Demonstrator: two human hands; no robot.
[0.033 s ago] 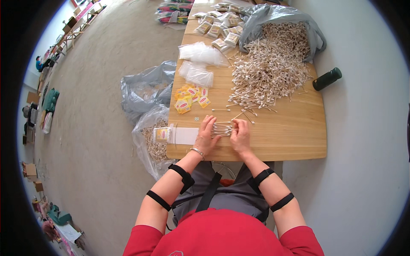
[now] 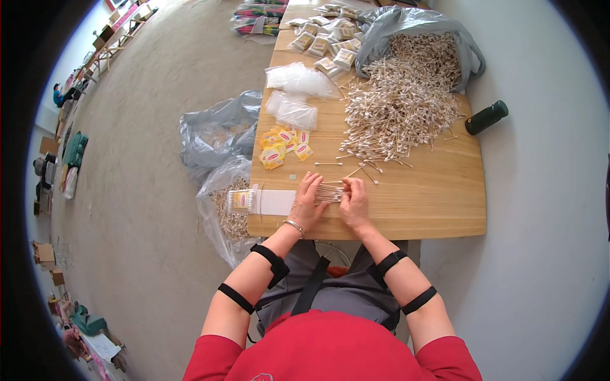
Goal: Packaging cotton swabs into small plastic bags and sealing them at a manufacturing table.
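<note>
A small bundle of cotton swabs [image 2: 329, 192] lies crosswise near the table's front edge, held between my two hands. My left hand [image 2: 306, 206] curls around its left end, fingers closed against the tips. At the right end, the bent fingers of my right hand [image 2: 354, 204] press on the swab heads; its fingertips are partly hidden. Left of my left hand lies a flat white strip [image 2: 277, 202]. Beyond it, at the table's left edge, is a clear pack of swabs [image 2: 241, 201] with a yellow label. A few loose swabs [image 2: 368, 173] lie just past my right hand.
A large swab heap [image 2: 400, 108] spills from a grey plastic bag [image 2: 473, 57]. Yellow cards [image 2: 273, 155], clear plastic bags [image 2: 292, 111] and filled packs [image 2: 321, 46] lie farther left. A dark green bottle [image 2: 487, 118] is by the wall; a swab-filled bag [image 2: 232, 222] hangs beside the table.
My right hand has shifted slightly left along the swab ends. My left hand and the bundle look almost unmoved.
</note>
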